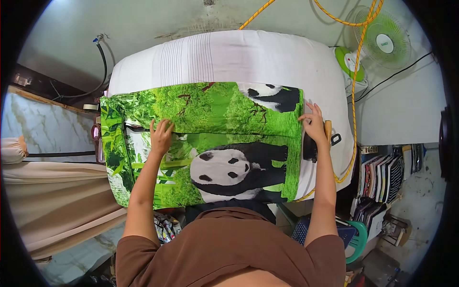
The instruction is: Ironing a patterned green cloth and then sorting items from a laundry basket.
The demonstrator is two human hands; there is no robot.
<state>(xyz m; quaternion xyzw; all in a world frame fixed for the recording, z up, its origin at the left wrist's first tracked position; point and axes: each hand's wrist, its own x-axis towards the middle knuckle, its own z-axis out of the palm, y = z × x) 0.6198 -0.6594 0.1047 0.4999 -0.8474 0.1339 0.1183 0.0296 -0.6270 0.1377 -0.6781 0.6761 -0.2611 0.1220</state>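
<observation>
A green cloth printed with pandas and bamboo (215, 168) lies on a padded white-covered surface (229, 53), its far part folded towards me so that an edge runs across the middle. My left hand (162, 135) rests with fingers down on this fold, left of centre. At the cloth's right edge is my right hand (312, 122), thumb and a finger close to the hem; whether they pinch it I cannot tell. Just beside my right forearm lies a clothes iron (309, 149), partly hidden by the arm. A wooden handle (328, 131) shows to the right of that arm.
A yellow rope (355, 107) hangs down over the right side of the padded surface. Beyond it stand a green and white fan (383, 43) and a shelf of folded clothes (380, 175). A roll of tape (90, 107) and a beige curtain (64, 193) are at the left.
</observation>
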